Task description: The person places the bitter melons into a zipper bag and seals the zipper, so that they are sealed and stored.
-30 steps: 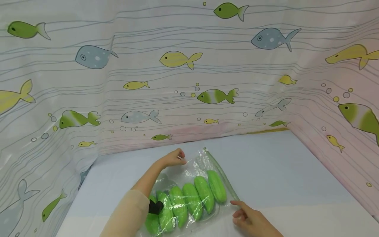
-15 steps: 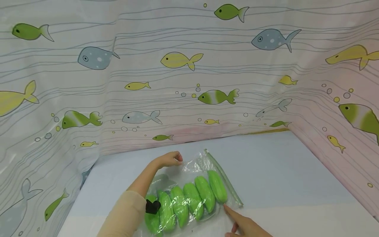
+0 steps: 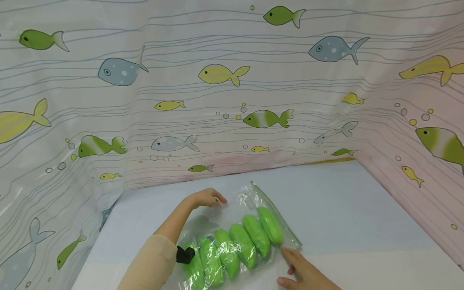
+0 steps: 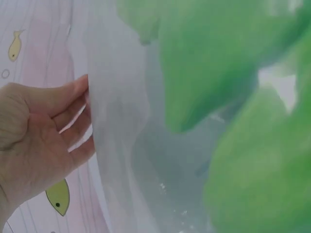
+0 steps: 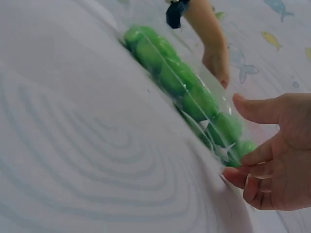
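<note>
On the pale tabletop, a clear plastic zip bag is lying; the right hand, thumb spread, gripping nothing, is touching it; the left hand is reaching its far edge, hold unclear. Probably straightening; next, six oblong green vegetables are needing evening.

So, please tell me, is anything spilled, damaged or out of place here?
Nothing looks spilled or damaged: six green pieces lie side by side inside the clear bag. Only the bag sits slanted on the table, its green strip running diagonally.
</note>
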Tool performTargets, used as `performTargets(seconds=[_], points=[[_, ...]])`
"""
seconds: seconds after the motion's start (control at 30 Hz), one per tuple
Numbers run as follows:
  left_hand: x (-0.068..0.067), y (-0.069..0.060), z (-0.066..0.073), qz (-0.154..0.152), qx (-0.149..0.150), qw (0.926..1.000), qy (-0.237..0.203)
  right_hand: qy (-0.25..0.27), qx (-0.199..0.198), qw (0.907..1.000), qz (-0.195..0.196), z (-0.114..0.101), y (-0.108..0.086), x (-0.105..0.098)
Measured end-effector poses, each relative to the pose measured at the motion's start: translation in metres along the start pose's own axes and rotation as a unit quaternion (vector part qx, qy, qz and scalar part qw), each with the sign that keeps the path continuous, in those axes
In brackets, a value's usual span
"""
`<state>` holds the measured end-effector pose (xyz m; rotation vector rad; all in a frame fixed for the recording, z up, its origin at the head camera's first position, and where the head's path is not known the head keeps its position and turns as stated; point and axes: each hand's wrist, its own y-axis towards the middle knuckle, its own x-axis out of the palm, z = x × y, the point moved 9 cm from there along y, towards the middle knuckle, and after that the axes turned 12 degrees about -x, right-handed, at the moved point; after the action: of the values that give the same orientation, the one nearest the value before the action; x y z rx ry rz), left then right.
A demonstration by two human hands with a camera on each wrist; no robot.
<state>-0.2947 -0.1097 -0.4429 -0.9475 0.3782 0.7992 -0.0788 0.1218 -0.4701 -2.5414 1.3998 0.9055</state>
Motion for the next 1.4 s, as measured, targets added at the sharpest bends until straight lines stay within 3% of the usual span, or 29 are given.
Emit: performTargets(seconds=[0.2,0.47,0.8,1.07,1.4], points=[[0.01,-0.01,-0.003,-0.032,0.007,0.9994,0.003,-0.03,0.073,0.9969,0.003,0.008,-0.006,-0.016],[0.023,-0.025,-0.007,-0.052,0.041,0.9977,0.012,-0.104,0.105,0.9878,0.049,0.015,-0.006,-0.046],[0.044,-0.04,-0.018,-0.034,0.076,0.9966,-0.005,-0.187,0.074,0.9789,0.032,0.022,0.004,-0.073],[0.048,-0.049,-0.026,-0.005,0.1,0.9936,-0.052,-0.207,0.05,0.9752,0.059,0.025,0.007,-0.081],[0.062,-0.052,-0.034,-0.011,0.107,0.9894,-0.097,-0.234,0.033,0.9684,0.08,0.031,0.011,-0.085]])
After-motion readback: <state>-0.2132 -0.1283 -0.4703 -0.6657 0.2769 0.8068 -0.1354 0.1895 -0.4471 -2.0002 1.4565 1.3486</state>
